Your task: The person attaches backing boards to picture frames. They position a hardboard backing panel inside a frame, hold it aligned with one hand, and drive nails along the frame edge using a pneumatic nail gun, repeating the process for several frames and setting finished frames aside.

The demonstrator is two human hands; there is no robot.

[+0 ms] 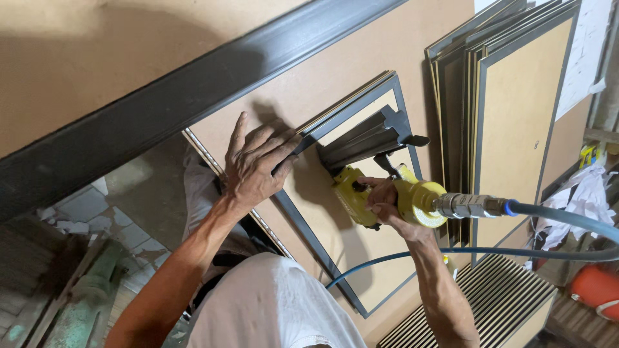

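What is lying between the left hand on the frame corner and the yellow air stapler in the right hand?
In the head view, between the left hand and the yellow air stapler, a bundle of dark moulding strips lies on the frame's backing board.

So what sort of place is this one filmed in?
Most likely a picture-framing workshop. The right hand grips a yellow pneumatic stapler on a blue air hose, the left hand steadies a dark-edged frame with brown backing board, and similar finished frames lean stacked nearby.
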